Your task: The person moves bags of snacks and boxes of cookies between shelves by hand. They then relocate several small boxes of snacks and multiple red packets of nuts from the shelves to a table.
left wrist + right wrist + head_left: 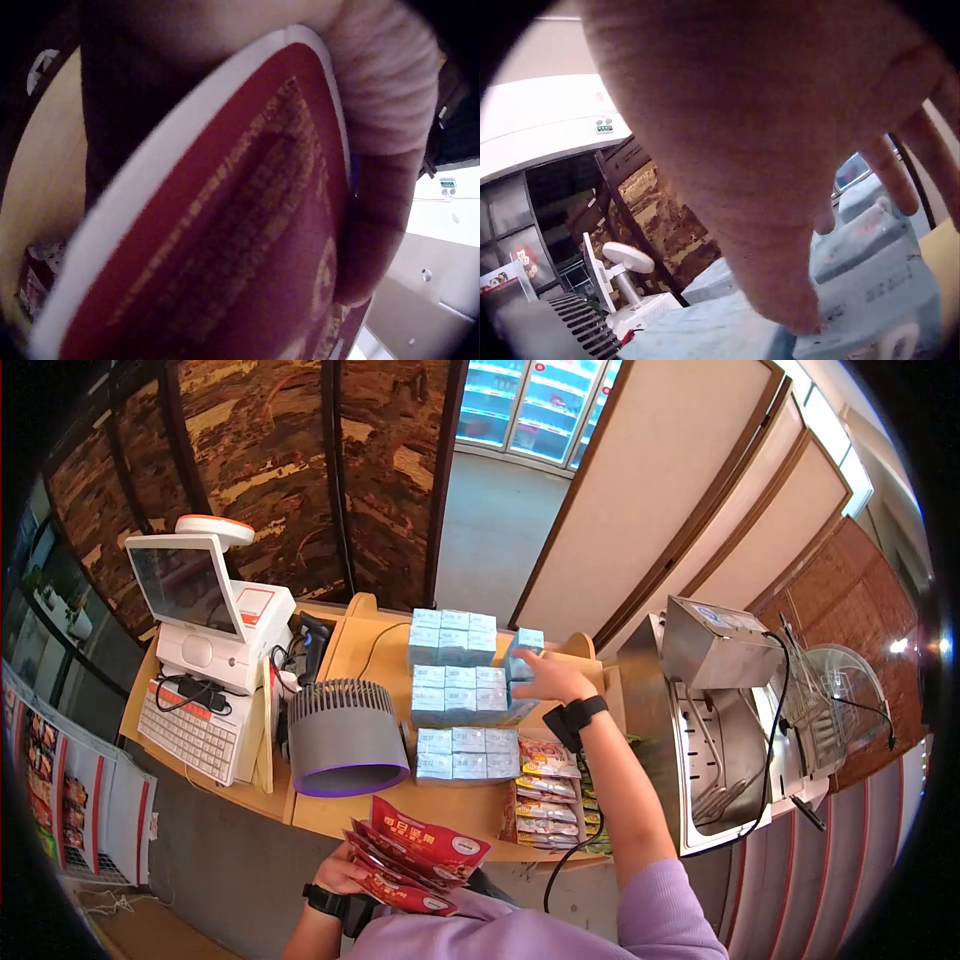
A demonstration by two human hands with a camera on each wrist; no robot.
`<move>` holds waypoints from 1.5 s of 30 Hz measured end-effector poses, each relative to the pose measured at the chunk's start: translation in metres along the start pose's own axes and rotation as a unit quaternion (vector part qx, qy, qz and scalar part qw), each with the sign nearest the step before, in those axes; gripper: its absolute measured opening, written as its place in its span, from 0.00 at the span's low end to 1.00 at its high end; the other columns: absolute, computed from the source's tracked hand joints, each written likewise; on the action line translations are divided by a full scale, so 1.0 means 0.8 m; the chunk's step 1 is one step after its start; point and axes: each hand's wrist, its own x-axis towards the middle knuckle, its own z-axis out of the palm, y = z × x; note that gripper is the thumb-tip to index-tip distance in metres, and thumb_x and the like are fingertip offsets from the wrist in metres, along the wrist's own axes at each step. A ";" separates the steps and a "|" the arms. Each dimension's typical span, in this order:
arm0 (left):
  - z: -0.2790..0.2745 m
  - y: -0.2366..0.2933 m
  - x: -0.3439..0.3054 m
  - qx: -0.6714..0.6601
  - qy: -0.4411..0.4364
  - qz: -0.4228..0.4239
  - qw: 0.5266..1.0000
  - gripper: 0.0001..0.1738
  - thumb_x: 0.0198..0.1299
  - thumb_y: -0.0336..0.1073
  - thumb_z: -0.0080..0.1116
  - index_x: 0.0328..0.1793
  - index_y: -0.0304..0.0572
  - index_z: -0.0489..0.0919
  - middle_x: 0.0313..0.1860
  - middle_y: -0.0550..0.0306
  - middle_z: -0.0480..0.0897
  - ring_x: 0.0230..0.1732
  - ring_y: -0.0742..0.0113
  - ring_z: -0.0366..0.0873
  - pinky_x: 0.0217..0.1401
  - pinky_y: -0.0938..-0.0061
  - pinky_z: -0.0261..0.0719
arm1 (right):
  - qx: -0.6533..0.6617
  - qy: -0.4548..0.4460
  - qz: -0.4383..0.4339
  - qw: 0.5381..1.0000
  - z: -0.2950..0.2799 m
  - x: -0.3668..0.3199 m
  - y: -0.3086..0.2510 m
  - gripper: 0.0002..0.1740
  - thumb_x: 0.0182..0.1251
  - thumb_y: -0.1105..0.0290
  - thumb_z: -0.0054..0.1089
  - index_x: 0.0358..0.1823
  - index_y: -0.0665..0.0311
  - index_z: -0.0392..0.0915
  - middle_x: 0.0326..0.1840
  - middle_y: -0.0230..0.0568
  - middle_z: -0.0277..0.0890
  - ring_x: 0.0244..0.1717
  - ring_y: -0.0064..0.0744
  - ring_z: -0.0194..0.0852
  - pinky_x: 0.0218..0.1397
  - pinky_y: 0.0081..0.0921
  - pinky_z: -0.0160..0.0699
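My left hand [342, 868] grips several red nut packets [425, 845] by one end, fanned out in front of the body. In the left wrist view, a red packet [247, 217] with a white edge fills the middle, fingers curled at its side. My right hand [553, 678] reaches over light-blue packs [527, 641] at the right of the far row. Its thumb touches the corner of one light-blue pack [870, 300] in the right wrist view, while the other fingers spread out over the packs. Three blocks of similar packs [460, 695] stand front to back along the counter.
A grey drum-shaped device [345, 745] stands left of the packs, beside a white keyboard [190, 728] and a sales terminal [185, 585]. Boxed snack packets [547, 785] sit at the counter's right front. Further right is a steel cooking unit [715, 730] with a black cable.
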 end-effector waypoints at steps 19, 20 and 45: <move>0.014 -0.001 -0.017 0.000 0.027 0.018 0.999 0.45 0.41 0.15 0.52 0.72 0.33 0.55 0.66 0.35 0.67 0.65 0.41 0.68 0.66 0.47 0.67 | 0.118 0.112 0.013 0.987 0.009 -0.033 -0.001 0.48 0.36 0.66 0.75 0.61 0.66 0.58 0.47 0.60 0.69 0.40 0.48 0.77 0.40 0.34 0.79; 0.024 0.001 -0.014 0.002 0.021 0.026 0.999 0.47 0.40 0.15 0.53 0.73 0.35 0.54 0.67 0.36 0.66 0.66 0.41 0.67 0.67 0.47 0.66 | 0.121 0.178 -0.013 0.977 -0.001 -0.044 0.000 0.47 0.36 0.67 0.75 0.60 0.67 0.59 0.47 0.59 0.70 0.45 0.48 0.76 0.45 0.33 0.78; -0.002 0.047 -0.054 0.155 0.096 0.139 0.973 0.47 0.53 0.75 0.44 0.63 0.42 0.70 0.57 0.41 0.77 0.57 0.41 0.74 0.61 0.43 0.69 | 0.083 0.110 -0.075 0.988 0.159 -0.214 -0.220 0.40 0.44 0.61 0.70 0.60 0.59 0.62 0.42 0.53 0.63 0.30 0.54 0.76 0.30 0.40 0.79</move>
